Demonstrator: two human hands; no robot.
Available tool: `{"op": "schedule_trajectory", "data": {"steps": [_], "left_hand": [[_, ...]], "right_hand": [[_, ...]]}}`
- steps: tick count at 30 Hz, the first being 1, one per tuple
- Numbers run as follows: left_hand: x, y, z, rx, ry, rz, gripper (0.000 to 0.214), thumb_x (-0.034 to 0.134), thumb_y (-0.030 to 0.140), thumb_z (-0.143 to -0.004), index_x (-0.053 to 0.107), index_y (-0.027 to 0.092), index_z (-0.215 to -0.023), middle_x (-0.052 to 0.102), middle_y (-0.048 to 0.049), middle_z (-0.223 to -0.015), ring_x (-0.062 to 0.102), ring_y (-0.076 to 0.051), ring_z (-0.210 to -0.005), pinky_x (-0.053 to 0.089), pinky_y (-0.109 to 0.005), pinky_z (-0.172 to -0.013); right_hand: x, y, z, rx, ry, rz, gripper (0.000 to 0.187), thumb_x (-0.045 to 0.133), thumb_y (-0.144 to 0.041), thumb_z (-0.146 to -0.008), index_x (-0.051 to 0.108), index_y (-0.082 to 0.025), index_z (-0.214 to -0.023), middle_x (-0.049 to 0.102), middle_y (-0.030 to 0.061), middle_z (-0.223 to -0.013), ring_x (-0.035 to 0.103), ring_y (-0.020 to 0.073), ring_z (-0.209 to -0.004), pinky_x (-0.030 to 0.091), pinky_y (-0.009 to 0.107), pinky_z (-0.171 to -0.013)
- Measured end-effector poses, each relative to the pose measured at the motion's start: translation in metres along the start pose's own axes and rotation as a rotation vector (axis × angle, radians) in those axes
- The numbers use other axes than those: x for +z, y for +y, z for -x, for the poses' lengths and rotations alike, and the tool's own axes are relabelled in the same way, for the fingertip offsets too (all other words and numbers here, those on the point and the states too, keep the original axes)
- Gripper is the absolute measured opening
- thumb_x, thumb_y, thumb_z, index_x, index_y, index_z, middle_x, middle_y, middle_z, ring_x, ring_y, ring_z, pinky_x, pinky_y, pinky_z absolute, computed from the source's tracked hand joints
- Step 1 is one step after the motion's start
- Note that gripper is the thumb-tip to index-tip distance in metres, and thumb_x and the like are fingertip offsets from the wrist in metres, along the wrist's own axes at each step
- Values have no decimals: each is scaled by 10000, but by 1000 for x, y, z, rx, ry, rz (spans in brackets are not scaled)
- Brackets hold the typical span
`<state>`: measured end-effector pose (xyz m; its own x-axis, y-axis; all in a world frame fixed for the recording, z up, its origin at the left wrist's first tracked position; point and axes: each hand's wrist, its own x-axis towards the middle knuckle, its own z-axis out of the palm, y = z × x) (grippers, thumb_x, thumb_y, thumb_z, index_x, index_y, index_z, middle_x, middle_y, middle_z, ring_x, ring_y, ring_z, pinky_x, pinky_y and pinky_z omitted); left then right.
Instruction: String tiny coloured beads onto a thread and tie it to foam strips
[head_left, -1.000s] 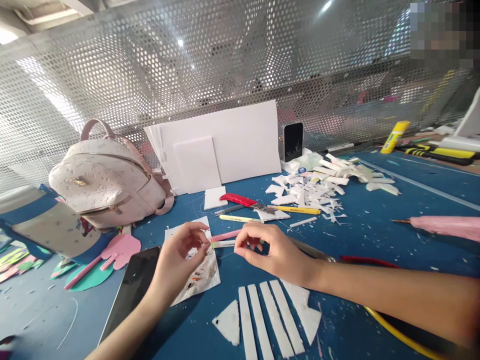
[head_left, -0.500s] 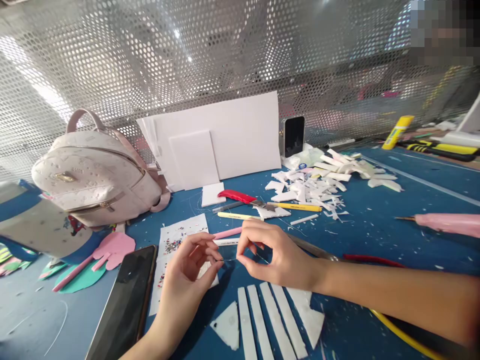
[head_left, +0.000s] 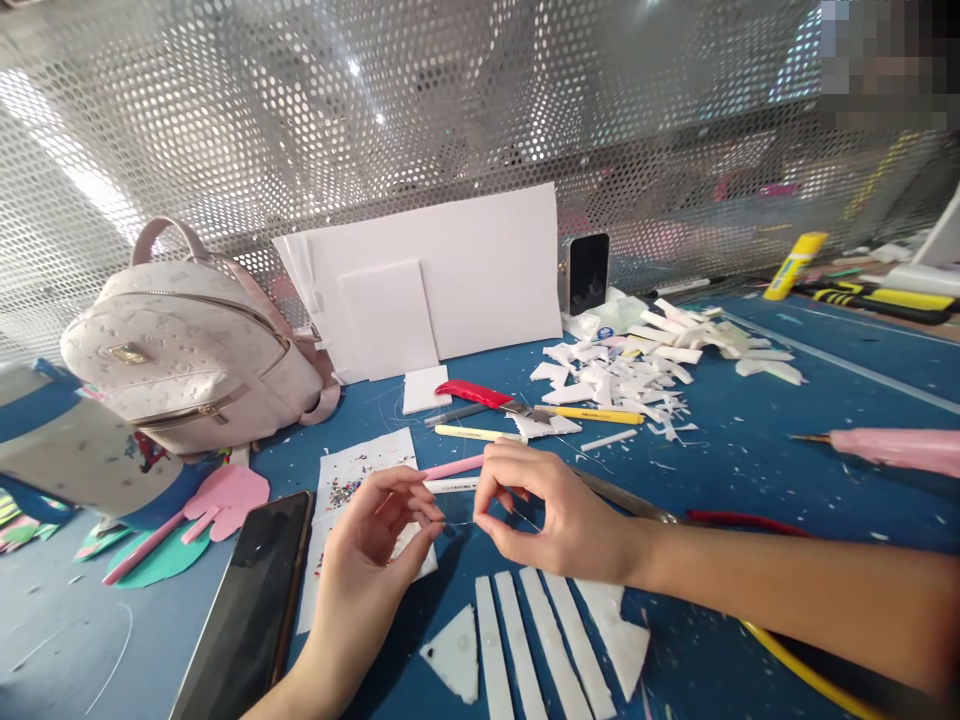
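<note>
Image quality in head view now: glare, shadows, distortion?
Head view: glare streaks the perforated panel upper left; shadow darkens the blue table beside the left hand; the nearer phone looks stretched; upper-right corner pixelated; the strand pinched by the right hand barely resolves.

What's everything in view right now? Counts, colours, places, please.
thread: 1, pale, centre
paper: 1, white, centre left
beads: many, mixed, on paper
strips: 4, white, front centre
offcuts: 2, white, flanking strips
phones: 2, black, front left, back centre
knife: 1, red, centre
pens: at least 4, mixed, centre
scraps: many, mostly white, beyond pens
tube: 1, yellow, back right
tool: 1, pink, right edge
boards: at least 2, white, back
backpack: 1, cream, back left
container: 1, blue-white, left edge
cutout: 1, pink, left
mesh: 1, grey, back
table: 1, blue, beneath
left hand: 1, bare, centre
right hand: 1, bare, centre
</note>
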<state>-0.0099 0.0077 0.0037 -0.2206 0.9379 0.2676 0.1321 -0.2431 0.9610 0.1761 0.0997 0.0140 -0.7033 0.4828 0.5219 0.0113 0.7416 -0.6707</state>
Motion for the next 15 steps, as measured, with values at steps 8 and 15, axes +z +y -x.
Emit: {"op": "schedule_trajectory", "data": {"steps": [8, 15], "left_hand": [[2, 1, 1, 21, 10, 26, 252, 697, 144, -807, 611, 235, -1025, 610, -13, -867, 613, -147, -783, 533, -267, -756], [-2, -1, 5, 85, -33, -113, 253, 656, 140, -836, 605, 243, -1061, 640, -30, -876, 642, -186, -808, 556, -330, -788]], "right_hand": [[1, 2, 1, -12, 11, 4, 96, 594, -127, -812, 552, -189, -752, 446, -29, -686, 441, 134, -668, 396, 297, -680], [3, 4, 2, 7, 14, 18, 91, 591, -151, -827, 549, -195, -760, 438, -28, -699, 443, 134, -675, 391, 292, -677]]}}
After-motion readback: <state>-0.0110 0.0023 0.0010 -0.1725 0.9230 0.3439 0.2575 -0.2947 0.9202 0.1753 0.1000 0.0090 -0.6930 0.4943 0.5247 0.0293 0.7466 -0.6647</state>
